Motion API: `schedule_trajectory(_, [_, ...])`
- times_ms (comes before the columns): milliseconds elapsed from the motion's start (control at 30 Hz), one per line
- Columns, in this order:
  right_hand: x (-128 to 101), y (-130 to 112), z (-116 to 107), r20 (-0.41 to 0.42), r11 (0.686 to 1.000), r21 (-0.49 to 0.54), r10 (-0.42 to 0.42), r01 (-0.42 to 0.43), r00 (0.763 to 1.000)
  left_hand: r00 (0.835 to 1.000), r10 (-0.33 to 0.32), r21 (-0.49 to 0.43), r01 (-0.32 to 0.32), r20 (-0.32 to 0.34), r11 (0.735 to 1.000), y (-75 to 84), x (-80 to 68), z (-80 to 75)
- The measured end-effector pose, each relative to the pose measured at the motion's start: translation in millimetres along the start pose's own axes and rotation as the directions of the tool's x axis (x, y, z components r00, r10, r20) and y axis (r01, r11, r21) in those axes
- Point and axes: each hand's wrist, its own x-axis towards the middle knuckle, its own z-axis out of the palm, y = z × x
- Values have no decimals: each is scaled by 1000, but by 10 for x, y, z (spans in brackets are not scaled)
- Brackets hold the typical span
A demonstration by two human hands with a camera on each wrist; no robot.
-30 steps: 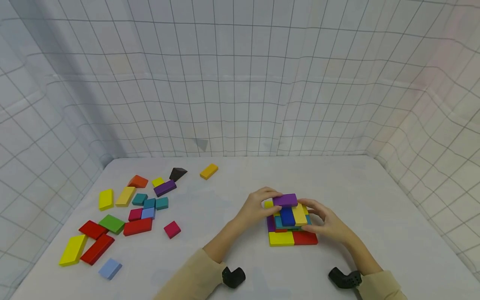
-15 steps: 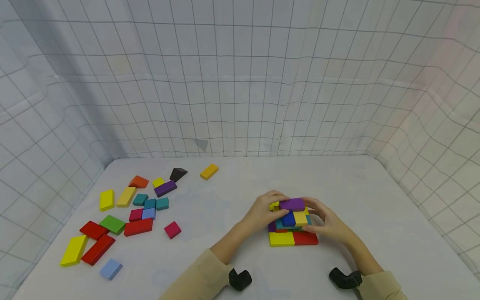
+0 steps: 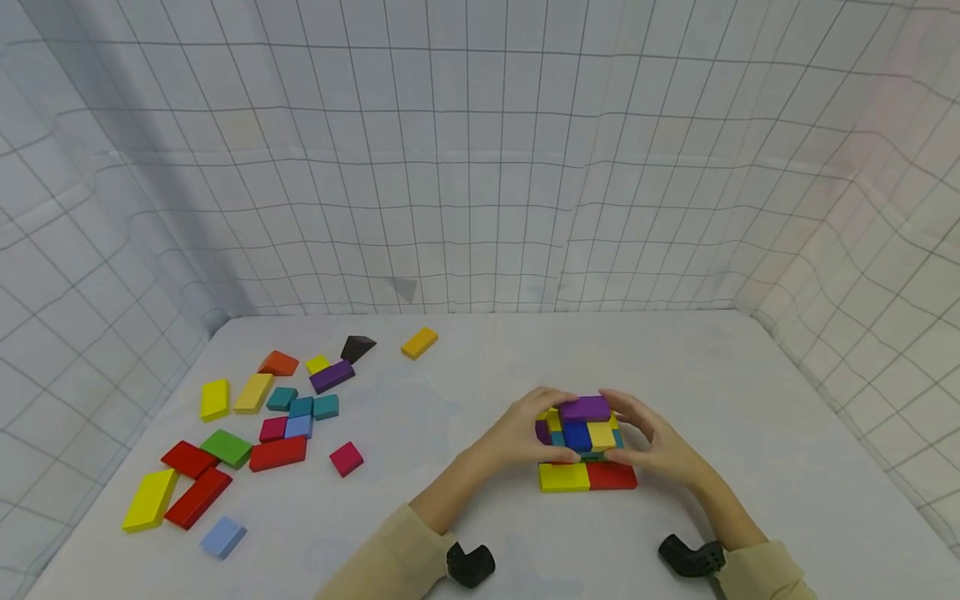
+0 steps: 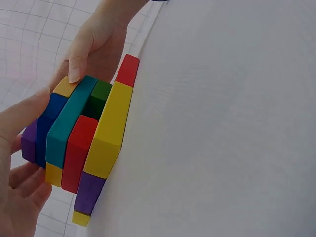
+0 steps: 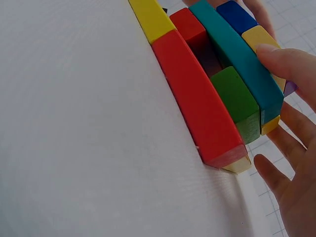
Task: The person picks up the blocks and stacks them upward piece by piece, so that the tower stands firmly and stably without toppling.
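A layered stack of coloured wooden blocks stands on the table. Its bottom front shows a yellow block (image 3: 564, 477) beside a red block (image 3: 612, 476). Higher up are a green block (image 5: 234, 94), a long teal block (image 4: 71, 123), then a blue block (image 3: 577, 436) and a pale yellow block (image 3: 601, 436). A purple block (image 3: 585, 408) lies on top. My left hand (image 3: 517, 433) grips the stack's upper left, thumb in front at the blue block. From the right, my right hand (image 3: 663, 446) holds it, thumb against the pale yellow block. Fingers behind are partly hidden.
Loose blocks lie scattered at the left, among them a green block (image 3: 227, 448), a light blue block (image 3: 222, 537) and a crimson block (image 3: 346, 459). Farther back are a black wedge (image 3: 357, 347) and an orange-yellow block (image 3: 419, 342). Gridded white cloth (image 3: 495, 167) walls the table.
The purple block has shifted right and toward me on the stack, moved by my left hand. My left thumb has since dropped from it to the front below. The right hand has barely moved.
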Motion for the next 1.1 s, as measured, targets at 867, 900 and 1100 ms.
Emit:
schedule_trajectory(867, [13,-29,11,-9,999,37,-25,26,1000,978,22,59,-10,-206,998,-351,-283,-538])
schedule_trajectory(900, [13,-32,12,-8,999,32,-27,27,1000,966,17,71,1,-258,998,-418,-354,-656])
schedule_trajectory(1100, [0,-12,16,-2,999,27,-33,33,999,870,-216,115,294,-444,949,-782,-919,-1349])
